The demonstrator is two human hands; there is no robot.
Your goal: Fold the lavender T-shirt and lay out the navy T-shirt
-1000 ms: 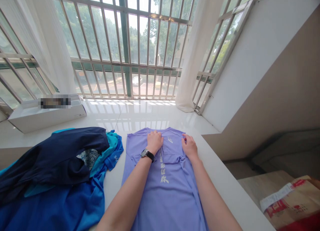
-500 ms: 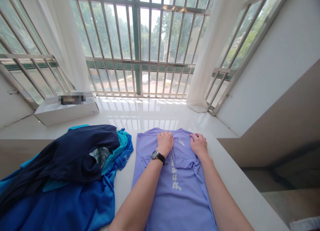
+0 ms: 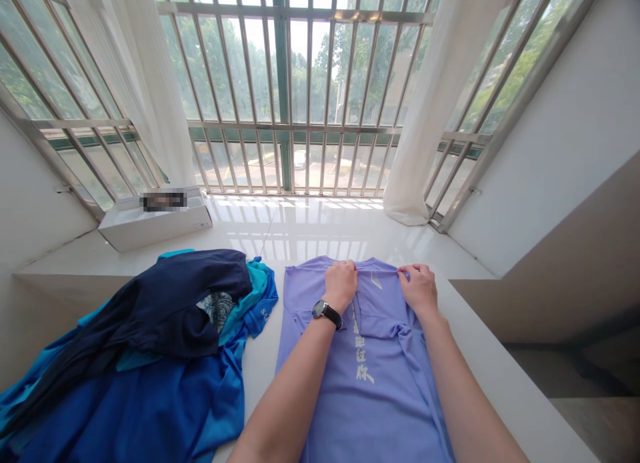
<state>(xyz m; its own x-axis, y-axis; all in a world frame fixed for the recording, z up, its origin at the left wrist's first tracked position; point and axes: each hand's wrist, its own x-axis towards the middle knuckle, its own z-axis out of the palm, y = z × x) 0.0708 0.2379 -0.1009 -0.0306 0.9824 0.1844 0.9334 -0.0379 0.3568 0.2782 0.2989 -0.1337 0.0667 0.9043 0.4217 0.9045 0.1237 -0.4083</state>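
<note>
A lavender fabric shirt (image 3: 385, 413) lies print-up right of a navy-and-blue clothes pile (image 3: 165, 309), the right hand (image 3: 420, 291) pinching its shoulder edge, the left hand (image 3: 341, 286) curled at the collar, fingertip grip hidden; even tension should limit creases.

The lower end of the purple shirt (image 3: 370, 409) runs past the bottom edge, and the top of its lettering (image 3: 361, 356) is lost in folds below the left hand (image 3: 341, 284), whose fingertips are curled out of sight. Left and bottom edges crop the clothes pile (image 3: 175, 306). Pixelation masks the item (image 3: 163, 200) at the white box (image 3: 163, 228)
</note>
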